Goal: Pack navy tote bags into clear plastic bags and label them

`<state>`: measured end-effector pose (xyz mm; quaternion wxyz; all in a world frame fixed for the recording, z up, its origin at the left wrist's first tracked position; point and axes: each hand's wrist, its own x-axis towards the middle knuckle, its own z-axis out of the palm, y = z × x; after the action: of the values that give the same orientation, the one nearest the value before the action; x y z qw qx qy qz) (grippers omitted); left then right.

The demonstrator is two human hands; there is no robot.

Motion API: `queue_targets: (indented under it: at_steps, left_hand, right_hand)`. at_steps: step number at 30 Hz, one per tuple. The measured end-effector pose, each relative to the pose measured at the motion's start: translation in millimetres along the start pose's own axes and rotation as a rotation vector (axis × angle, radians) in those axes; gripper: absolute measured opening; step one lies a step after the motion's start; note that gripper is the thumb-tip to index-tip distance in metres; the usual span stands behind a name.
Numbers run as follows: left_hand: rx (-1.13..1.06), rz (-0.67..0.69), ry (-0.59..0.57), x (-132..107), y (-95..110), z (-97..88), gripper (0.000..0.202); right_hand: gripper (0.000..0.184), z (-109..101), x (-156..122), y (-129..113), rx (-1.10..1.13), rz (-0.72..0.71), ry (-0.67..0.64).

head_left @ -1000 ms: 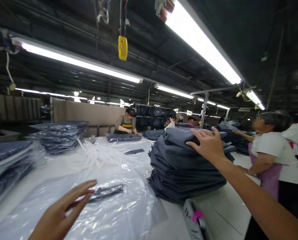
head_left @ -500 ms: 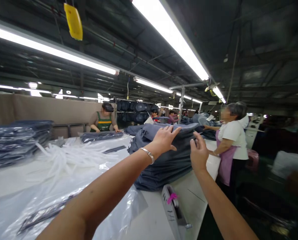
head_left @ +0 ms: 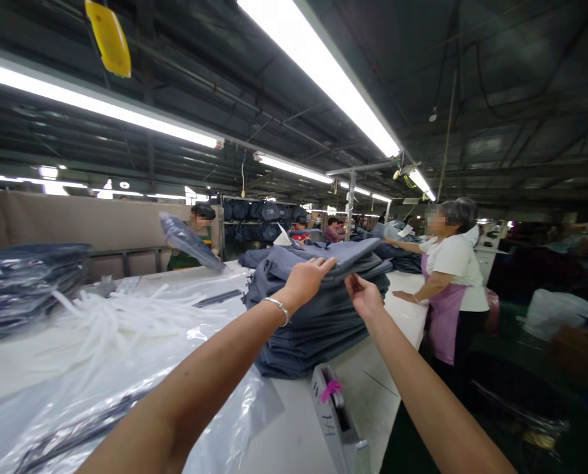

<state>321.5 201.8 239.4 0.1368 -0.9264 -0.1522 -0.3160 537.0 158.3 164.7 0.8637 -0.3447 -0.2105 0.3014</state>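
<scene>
The cloth tops the pile on the desk; probably soft, light and easily sagging, best taken by its near edge, where left hand and right hand are; whether their grip is closed, I cannot tell

Bracelet: one, silver-coloured, narrow, shiny rounded band, worn at left wrist. Left hand, beyond bracelet: bare. Left forearm, behind bracelet: bare, smooth, one small round spot partway toward elbow. Right hand, right of bracelet: bare. Right forearm, farther right of bracelet: bare, slender.
</scene>
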Motion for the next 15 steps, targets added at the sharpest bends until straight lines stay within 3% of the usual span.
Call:
queue_targets:
  at_steps: [3, 8, 12, 15]
  left_hand:
    - [-0.034, -0.109, 0.057, 4.3, -7.5, -25.8, 0.063]
    - [0.018, -0.156, 0.202, -11.9, -15.0, -90.5, 0.057]
    - [0.076, -0.101, 0.273, -52.4, -19.3, -138.5, 0.056]
    - [0.114, 0.012, 0.342, -106.2, -13.9, -172.1, 0.050]
  right_hand:
    - [0.026, 15.7, 3.5, 2.5, 0.050, 0.035, -0.058]
    - [0.027, 48.9, 15.8, -10.4, 0.080, 0.077, -0.163]
    - [0.022, 73.9, 5.9, -23.4, 0.106, 0.122, -0.290]
    - [0.018, 84.3, -25.4, -19.0, 0.175, 0.140, -0.423]
